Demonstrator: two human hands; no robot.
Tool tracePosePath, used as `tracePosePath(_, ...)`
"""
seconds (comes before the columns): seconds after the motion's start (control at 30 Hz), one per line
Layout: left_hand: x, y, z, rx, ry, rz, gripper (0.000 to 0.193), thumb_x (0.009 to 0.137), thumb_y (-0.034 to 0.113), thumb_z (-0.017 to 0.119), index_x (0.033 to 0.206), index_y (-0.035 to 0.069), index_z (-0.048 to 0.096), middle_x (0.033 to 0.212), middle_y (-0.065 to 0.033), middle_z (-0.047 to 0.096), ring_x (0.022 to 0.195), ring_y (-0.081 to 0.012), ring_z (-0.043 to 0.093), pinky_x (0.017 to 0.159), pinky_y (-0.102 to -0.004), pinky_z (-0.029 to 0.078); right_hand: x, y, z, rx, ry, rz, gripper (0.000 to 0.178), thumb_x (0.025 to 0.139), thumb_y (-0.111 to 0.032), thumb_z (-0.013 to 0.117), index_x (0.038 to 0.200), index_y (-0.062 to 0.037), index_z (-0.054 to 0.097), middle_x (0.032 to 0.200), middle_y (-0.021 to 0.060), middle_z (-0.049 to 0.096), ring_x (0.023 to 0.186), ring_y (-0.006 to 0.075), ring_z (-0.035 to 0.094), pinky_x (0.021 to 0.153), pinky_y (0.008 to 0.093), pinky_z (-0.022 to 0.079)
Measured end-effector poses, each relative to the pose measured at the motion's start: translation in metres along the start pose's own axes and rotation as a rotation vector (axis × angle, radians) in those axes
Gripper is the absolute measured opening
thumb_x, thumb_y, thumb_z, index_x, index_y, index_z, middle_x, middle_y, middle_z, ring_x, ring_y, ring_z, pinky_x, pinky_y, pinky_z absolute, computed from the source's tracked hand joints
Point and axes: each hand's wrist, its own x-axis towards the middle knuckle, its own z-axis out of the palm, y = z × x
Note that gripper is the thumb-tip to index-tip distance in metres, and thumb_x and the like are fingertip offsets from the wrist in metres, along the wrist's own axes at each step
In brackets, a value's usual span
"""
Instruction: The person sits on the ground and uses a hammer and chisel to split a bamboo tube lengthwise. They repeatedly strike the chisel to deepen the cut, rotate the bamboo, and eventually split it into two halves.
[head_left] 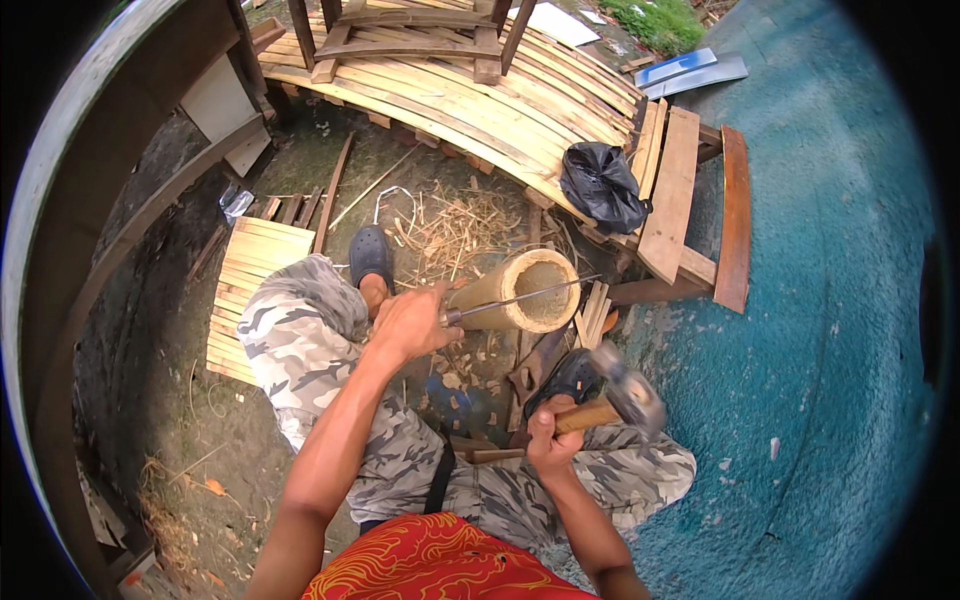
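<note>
Bamboo tube (500,283) is what I have in front of me, a thick one, set between the worker's two shoes, with its round open end facing up toward my head camera. I cannot tell whether it stands straight or leans. My left hand (408,325) has its grip closed around the handle of a knife (520,299), close beside the tube. The thin blade crosses the open mouth from rim to rim in my view, its tip reaching past the far side. My right hand (553,440) has its grip wrapped around the wooden handle of a hammer (622,398); the hammer's head is blurred and sits apart from the blade, lower and to the right. Beyond the tube I see curled shavings (455,230) on the ground (320,170). Farther off is the slatted desk (480,120), with a black plastic bag (603,185) near its right end. A rough blue wall (800,300) fills my right side.
</note>
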Motion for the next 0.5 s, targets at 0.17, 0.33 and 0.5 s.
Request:
tracePosePath(0.17, 0.004, -0.003, 0.003, 0.031, -0.058, -0.018, 0.079, 0.073, 0.033, 0.08, 0.144, 0.014, 0.051, 0.11, -0.0188, 0.073, 0.105, -0.0383, 0.068, 0.09, -0.0475, 0.053, 0.01, 0.011, 0.0, -0.354, -0.295, 0.417, 0.031, 0.098, -0.027, 0.068, 0.086, 0.0005, 0.058, 0.055, 0.0098, 0.049, 0.046, 0.0229, 0.048, 0.048, 0.0361, 0.04)
tracePosePath(0.33, 0.012, -0.004, 0.002, 0.011, -0.033, -0.099, 0.075, 0.072, 0.033, 0.081, 0.139, 0.012, 0.056, 0.109, -0.0158, 0.073, 0.105, -0.0365, 0.069, 0.09, -0.0456, 0.054, 0.022, -0.012, -0.02, -0.082, -0.074, 0.147, 0.029, 0.098, -0.019, 0.066, 0.077, -0.0019, 0.056, 0.061, 0.0078, 0.053, 0.052, 0.0178, 0.049, 0.05, 0.0317, 0.037)
tracePosePath(0.5, 0.012, -0.004, 0.003, -0.022, 0.01, -0.008, 0.068, 0.073, 0.033, 0.08, 0.133, 0.009, 0.059, 0.107, -0.0133, 0.074, 0.103, -0.0353, 0.07, 0.089, -0.044, 0.055, 0.0, 0.007, -0.006, -0.125, -0.033, -0.002, 0.025, 0.097, -0.016, 0.066, 0.082, 0.0024, 0.057, 0.063, 0.0145, 0.057, 0.05, 0.0263, 0.053, 0.049, 0.0358, 0.042)
